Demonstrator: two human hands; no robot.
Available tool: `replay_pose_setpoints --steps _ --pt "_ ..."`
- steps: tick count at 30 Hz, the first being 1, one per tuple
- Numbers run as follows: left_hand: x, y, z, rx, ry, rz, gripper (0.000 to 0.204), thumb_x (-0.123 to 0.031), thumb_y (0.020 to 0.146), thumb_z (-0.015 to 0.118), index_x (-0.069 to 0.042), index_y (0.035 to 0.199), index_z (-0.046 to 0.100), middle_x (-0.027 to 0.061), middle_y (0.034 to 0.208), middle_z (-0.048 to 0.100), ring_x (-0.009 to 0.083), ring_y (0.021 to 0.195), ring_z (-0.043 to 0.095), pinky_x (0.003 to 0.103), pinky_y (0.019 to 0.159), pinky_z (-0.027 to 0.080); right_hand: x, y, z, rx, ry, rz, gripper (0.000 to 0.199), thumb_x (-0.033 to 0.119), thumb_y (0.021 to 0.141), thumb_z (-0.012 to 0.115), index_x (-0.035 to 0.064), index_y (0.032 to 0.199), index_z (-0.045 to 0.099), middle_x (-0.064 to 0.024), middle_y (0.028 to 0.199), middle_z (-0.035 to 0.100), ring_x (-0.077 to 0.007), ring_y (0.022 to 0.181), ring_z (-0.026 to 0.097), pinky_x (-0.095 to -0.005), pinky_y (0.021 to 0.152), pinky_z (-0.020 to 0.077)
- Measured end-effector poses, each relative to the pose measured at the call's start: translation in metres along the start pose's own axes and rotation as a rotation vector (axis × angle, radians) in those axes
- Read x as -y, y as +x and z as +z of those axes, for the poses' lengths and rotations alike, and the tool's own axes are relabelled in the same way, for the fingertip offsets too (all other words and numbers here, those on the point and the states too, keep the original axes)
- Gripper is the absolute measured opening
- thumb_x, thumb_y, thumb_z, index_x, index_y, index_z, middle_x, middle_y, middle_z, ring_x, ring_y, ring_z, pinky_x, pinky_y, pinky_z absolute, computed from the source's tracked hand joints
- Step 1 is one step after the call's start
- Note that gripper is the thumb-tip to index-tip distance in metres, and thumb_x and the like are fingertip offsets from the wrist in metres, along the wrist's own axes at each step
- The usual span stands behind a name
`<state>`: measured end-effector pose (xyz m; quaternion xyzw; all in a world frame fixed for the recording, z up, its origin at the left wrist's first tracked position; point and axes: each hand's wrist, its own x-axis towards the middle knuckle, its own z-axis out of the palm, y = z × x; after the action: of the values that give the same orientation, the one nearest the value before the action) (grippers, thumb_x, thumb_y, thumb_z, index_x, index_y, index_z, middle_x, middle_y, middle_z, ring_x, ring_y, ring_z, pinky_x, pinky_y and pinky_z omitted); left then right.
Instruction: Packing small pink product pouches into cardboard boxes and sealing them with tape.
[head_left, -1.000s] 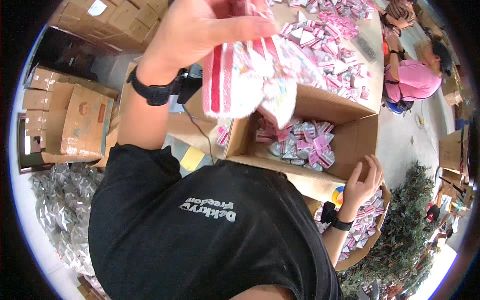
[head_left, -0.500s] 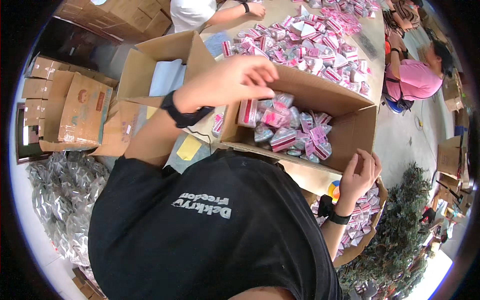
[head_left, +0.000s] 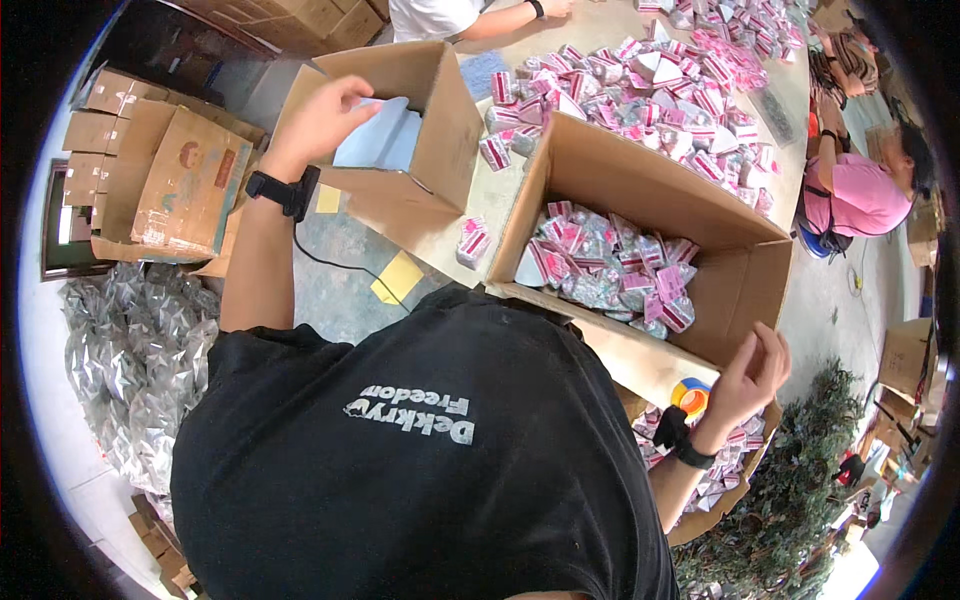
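- Since the left hand [head_left: 322,118] has dropped the bundle of pink-and-white packets it held up a second ago, it is now empty, fingers loosely curled, reaching into the smaller open carton [head_left: 400,140] at the table's near left edge, over the pale blue sheets [head_left: 380,140] inside.
- My read: one load is dumped and the next supply item is being fetched.
- Right hand [head_left: 745,375] stays where it was, empty and open with fingers bent, at the near right corner of the big carton [head_left: 650,250]; whether it touches the flap I cannot tell.
- A low round basket [head_left: 735,465] of the same packets sits below that hand, with a yellow-blue roll, possibly tape [head_left: 692,395], just beside the wrist.
- The big carton's packets [head_left: 610,265] now lie in a heap on its floor: small, pink-and-white striped, some silvery.
- One stray packet [head_left: 472,243] lies at the table's near edge, between the two cartons.
- Yellow square notes [head_left: 398,277] lie on the floor beneath that edge.
- Left of the table: flattened brown boxes [head_left: 170,180] with a red-and-orange printed label, and a pile of silver foil bags [head_left: 140,350].
- Far table: loose packets [head_left: 680,90] spread across the top, other people's arms working at the far edge and far right corner.
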<state>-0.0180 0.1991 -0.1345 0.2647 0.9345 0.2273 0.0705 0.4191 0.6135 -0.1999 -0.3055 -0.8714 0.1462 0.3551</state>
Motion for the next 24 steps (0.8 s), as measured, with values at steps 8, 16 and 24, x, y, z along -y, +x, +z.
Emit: replay_pose_setpoints --steps 8,16,24 --pt "0.128 0.005 0.013 0.289 0.246 -0.059 0.062 -0.047 0.089 0.069 0.005 0.121 0.065 0.0270 0.116 0.068 0.0396 0.109 0.065 0.043 0.094 0.051 0.175 -0.007 -0.005 1.052 1.267 -0.191 0.044 0.028 0.092 0.068 -0.0058 0.121 0.063 -0.0222 0.108 0.069 -0.0388 0.113 0.063 -0.0481 0.100 0.0478" --pt "0.137 -0.027 0.049 0.258 0.068 0.024 0.030 -0.032 0.099 0.056 -0.007 0.106 0.070 0.0169 0.091 0.072 0.0367 0.082 0.069 0.043 0.072 0.053 0.264 -0.080 0.156 1.351 0.843 0.201 0.043 0.020 0.102 0.057 -0.0016 0.139 0.051 -0.0165 0.131 0.058 -0.0278 0.118 0.058 -0.0362 0.101 0.0467" --pt "0.141 -0.018 0.055 0.036 0.062 0.162 0.024 -0.028 0.097 0.054 -0.011 0.092 0.071 0.0155 0.078 0.068 0.0362 0.073 0.067 0.045 0.062 0.051 0.190 -0.200 0.392 1.111 -0.149 0.263 0.083 0.061 0.081 0.073 -0.0128 0.117 0.061 -0.0340 0.108 0.067 -0.0467 0.103 0.066 -0.0497 0.090 0.0537"
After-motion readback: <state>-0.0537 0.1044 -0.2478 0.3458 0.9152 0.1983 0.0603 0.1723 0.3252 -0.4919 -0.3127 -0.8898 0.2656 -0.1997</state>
